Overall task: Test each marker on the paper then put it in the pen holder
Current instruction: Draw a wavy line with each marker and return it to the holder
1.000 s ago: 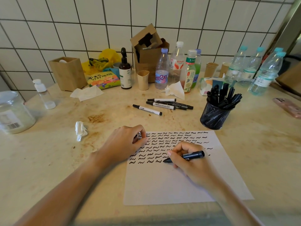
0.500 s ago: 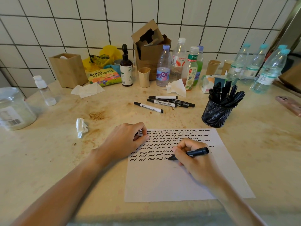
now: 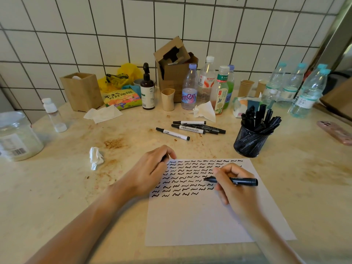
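Moved: my right hand [image 3: 235, 189] has lifted the black marker [image 3: 231, 181] up from the last squiggle row.
Right hand: grasping the marker, nib pointing left.
Left hand [image 3: 150, 173]: curled around a dark cap, resting on the paper [image 3: 200, 221].
Pen holder [image 3: 250, 140]: beyond my right hand.

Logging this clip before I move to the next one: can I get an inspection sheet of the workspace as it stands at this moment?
Surface: beige countertop, stained, brown crumbs at left.
Job's things: paper with rows of black squiggles; uncapped black marker with its tip near the squiggles; mesh pen holder full of markers; four markers lying behind the paper.
Clutter: bottles, paper cups, cardboard box, tissues, snack bag, jar, phone.
Grippers: right hand grips the marker; left hand rests on the paper's corner, fingers curled round something small and dark, probably the cap.
Cables: nothing seen.
Surroundings: white tiled wall.
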